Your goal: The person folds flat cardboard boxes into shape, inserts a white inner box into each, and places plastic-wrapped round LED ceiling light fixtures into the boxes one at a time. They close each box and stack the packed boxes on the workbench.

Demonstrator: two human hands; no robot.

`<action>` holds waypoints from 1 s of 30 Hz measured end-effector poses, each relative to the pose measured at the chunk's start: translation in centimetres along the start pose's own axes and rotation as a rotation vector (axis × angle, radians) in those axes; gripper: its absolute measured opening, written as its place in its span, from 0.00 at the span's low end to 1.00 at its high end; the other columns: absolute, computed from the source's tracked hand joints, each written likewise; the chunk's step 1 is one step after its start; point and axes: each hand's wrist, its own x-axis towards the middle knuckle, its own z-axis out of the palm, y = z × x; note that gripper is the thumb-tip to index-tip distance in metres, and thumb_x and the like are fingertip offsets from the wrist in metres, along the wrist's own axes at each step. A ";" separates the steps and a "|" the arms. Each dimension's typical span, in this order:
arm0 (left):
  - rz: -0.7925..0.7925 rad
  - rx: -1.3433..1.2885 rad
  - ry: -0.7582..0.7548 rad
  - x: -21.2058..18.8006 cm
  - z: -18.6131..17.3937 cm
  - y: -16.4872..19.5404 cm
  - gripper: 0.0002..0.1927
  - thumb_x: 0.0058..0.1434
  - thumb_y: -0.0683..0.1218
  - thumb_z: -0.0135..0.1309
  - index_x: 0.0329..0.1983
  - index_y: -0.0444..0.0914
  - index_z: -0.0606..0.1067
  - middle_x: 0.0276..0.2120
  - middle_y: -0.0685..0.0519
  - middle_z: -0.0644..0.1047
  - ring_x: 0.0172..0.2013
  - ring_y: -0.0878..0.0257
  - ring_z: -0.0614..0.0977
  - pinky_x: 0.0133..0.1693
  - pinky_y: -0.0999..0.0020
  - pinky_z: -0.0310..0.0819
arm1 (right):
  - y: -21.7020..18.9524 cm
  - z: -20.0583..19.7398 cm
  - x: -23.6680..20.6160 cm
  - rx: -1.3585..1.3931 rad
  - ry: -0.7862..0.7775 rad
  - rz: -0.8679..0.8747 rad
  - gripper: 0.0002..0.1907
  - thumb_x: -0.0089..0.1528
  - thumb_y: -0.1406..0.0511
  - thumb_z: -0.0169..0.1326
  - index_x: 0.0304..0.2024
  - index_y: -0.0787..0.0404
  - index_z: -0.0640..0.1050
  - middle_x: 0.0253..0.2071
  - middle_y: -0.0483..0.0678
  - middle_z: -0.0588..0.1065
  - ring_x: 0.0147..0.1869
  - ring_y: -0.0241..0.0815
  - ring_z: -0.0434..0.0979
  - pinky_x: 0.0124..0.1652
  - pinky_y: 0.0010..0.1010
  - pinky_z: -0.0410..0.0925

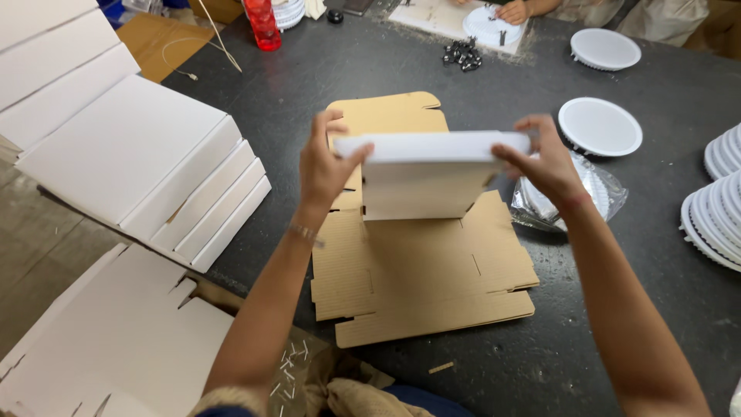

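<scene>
Both hands are up over the dark surface (386,62), gripping a white box (428,174) by its two ends. The left hand (323,166) pinches the left end, thumb on the near face and fingers curled behind; the right hand (544,158) clamps the right end the same way, fingers over the top edge. The box hangs tilted, its white outside toward me, just above a flat brown cardboard blank (421,270) (slotted and creased) that lies spread on the surface below. To the left, a row of folded white boxes (139,162) leans like fallen books, and flat white sheets (116,340) lie nearer. To the right sits a round white disc (600,126), another disc (605,49) beyond it, and a stack of discs (714,216) at the edge. A clear bag (598,189) lies just behind the right hand. A red bottle (262,23) stands far off, and another person's hand (513,11) works at the far side near small dark clips (461,55).
</scene>
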 end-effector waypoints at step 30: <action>0.011 0.246 -0.065 5.4 1.4 1.6 0.06 0.61 0.46 0.60 0.34 0.38 0.82 0.29 0.46 0.83 0.31 0.52 0.86 0.37 0.59 0.80 | -6.6 -1.3 1.2 -0.325 0.056 -0.303 0.13 0.66 0.68 0.53 0.50 0.68 0.81 0.32 0.53 0.82 0.31 0.37 0.83 0.34 0.28 0.74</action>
